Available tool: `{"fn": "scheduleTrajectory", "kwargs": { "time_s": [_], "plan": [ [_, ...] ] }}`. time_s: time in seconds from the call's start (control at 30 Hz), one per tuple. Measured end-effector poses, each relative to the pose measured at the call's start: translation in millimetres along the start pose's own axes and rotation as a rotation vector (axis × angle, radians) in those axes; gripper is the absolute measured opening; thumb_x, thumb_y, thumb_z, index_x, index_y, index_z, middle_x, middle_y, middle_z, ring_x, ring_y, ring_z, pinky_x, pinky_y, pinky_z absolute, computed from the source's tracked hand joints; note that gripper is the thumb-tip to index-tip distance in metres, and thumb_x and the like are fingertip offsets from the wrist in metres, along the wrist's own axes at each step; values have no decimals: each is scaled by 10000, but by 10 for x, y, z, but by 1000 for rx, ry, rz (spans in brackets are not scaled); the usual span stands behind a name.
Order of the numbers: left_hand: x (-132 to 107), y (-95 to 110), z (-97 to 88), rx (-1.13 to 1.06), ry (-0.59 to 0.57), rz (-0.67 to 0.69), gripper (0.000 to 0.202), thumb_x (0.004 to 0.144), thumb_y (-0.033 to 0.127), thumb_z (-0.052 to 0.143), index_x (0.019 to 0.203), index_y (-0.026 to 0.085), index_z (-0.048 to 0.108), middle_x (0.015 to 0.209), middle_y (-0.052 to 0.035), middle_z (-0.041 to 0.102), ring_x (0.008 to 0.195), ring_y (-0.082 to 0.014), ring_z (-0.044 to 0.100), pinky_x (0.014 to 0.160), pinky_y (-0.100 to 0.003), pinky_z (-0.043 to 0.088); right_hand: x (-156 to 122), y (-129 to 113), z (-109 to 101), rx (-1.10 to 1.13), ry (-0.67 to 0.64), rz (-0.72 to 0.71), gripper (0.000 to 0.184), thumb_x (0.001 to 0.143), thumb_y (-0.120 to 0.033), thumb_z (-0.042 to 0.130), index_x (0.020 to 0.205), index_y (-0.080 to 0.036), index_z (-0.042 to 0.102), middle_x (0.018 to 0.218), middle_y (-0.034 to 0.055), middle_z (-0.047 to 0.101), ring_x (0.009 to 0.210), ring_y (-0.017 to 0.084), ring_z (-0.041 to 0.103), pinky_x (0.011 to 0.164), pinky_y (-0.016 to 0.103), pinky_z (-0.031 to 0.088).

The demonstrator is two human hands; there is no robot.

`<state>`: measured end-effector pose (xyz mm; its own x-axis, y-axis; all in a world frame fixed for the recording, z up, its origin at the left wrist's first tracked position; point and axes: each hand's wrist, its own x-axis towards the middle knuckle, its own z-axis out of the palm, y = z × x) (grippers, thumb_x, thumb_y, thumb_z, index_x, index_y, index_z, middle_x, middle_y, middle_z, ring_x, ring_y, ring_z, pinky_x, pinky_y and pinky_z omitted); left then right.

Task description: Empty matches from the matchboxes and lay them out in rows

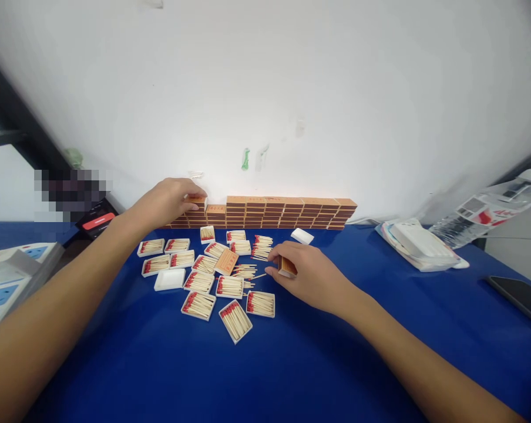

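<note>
My left hand (171, 197) is closed on a matchbox (197, 204) at the left part of a long row of stacked matchboxes (287, 213) against the wall. Over the table, my right hand (313, 275) grips another matchbox (286, 267), its pale end facing me. Matchbox trays full of red-tipped matches (199, 282) lie spread between the hands. Loose matches (262, 248) are heaped just left of my right hand. An orange matchbox sleeve (226, 262) rests across some trays. One white tray (170, 279) holds nothing; another white tray piece (302, 236) lies behind my right hand.
A power strip (14, 282) with blue sockets is at the left edge. On the right are a plastic bottle (481, 214) lying tilted, a white packet (422, 244) and a dark phone (518, 299). The white wall (265, 88) bounds the blue table (265, 376) behind.
</note>
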<state>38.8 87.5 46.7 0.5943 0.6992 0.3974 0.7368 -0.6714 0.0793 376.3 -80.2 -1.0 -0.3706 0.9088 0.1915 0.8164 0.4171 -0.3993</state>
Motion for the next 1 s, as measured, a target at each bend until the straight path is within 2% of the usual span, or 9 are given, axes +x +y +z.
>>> {"fn": "scheduleTrajectory", "kwargs": {
  "time_s": [0.1,0.3,0.47,0.67,1.0],
  "plan": [
    [-5,4,20,24,4,25,328,923,405,620,1122,228,810,1103,-101,809,972,-270,720,887,-418,532,2,1,-3,-4,3,-4,51,992,-259,700,967,-222,675,896,27,689,766,183,596,665,308,409],
    [-20,62,85,41,30,78,362,1008,464,555,1072,235,828,1144,-103,781,1038,-266,704,935,-404,525,-5,-1,-7,-3,-5,3,39,992,-259,696,983,-223,684,913,32,695,775,187,605,662,307,409],
    [-29,91,113,73,20,91,358,1026,420,521,1037,240,830,1190,-98,758,1071,-261,690,971,-402,527,-7,0,3,6,6,-6,49,989,-258,697,964,-221,676,900,31,694,756,182,596,661,311,414],
    [-9,124,81,105,25,125,349,1018,405,508,996,212,798,1145,-118,743,1083,-281,680,972,-425,535,0,3,7,4,6,-5,41,992,-256,694,979,-221,680,905,27,693,761,182,593,664,315,415],
    [17,525,-29,-45,197,142,302,1032,429,555,1017,214,767,1187,-109,740,1122,-272,677,1030,-431,533,-8,6,2,4,9,-5,42,987,-258,699,970,-223,684,910,30,698,765,184,601,661,314,414]
  ]
}}
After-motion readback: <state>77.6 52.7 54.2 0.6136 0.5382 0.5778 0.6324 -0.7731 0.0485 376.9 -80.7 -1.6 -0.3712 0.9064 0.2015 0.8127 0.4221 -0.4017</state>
